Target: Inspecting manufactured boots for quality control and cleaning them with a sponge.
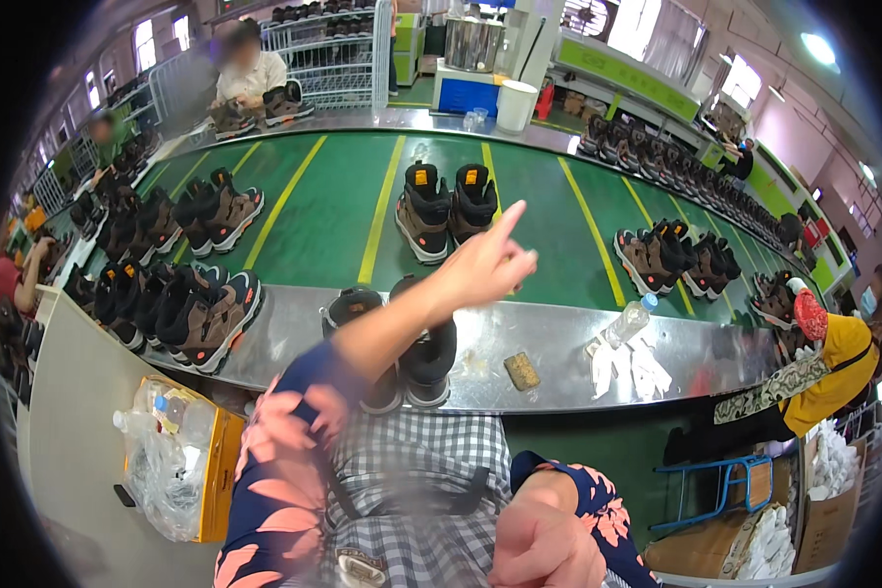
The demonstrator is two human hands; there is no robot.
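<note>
My left hand (pixel 485 263) reaches out over the green conveyor belt (pixel 314 225). Its index finger points away and to the right, other fingers are partly curled, and nothing is in it. Just beyond stands a pair of dark brown and black hiking shoes (pixel 424 218) with orange tags. Under my left forearm, another pair of shoes (pixel 427 367) stands on the metal ledge (pixel 480 333), partly hidden by the arm. Low in front of my body, my right hand (pixel 544 544) is curled closed; I see nothing sticking out of it.
On the ledge lie a brown block (pixel 521 371), white paper strips (pixel 627 367) and a plastic bottle (pixel 632 318). More shoes (pixel 206 318) stand left, others (pixel 652 255) right. A yellow bin (pixel 223 470) holds plastic bags. A blue stool (pixel 725 490) and co-workers are around.
</note>
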